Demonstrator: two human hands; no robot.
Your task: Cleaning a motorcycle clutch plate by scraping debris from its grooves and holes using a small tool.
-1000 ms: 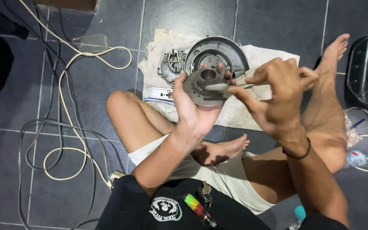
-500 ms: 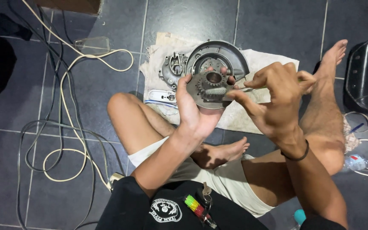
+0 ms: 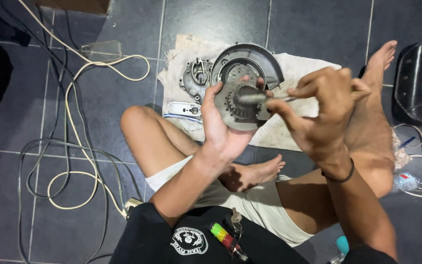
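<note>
Two bare hands work over crossed legs, seen from above. Left hand (image 3: 223, 128) cups a round grey metal gear part (image 3: 240, 106) from the left side and below, fingers curled up around its rim and clamped on it, thumb along the near edge. The part sits raised above the lap, in front of the cloth, with a toothed ring and a short ribbed shaft sticking out of its middle.

Right hand (image 3: 318, 115) is just right of the part. Its fingers are pinched together on a thin metal tool (image 3: 280, 99), whose tip lies at the shaft. What sort of tool it is cannot be told; most of it is hidden in the fist. A dark band circles the right wrist.

On the floor beyond the hands: a pale cloth (image 3: 299, 68) spread on dark tiles. On it lie a round dark metal cover (image 3: 257, 56), partly hidden behind the held part, and a smaller grey metal casing (image 3: 195, 76) just left of it. A small flat white piece (image 3: 184, 108) lies at the cloth's near left edge.

Left of the legs, cream and black cables (image 3: 74, 161) loop over the tiles. A black plastic box (image 3: 418, 83) stands at far right, near the right foot.
</note>
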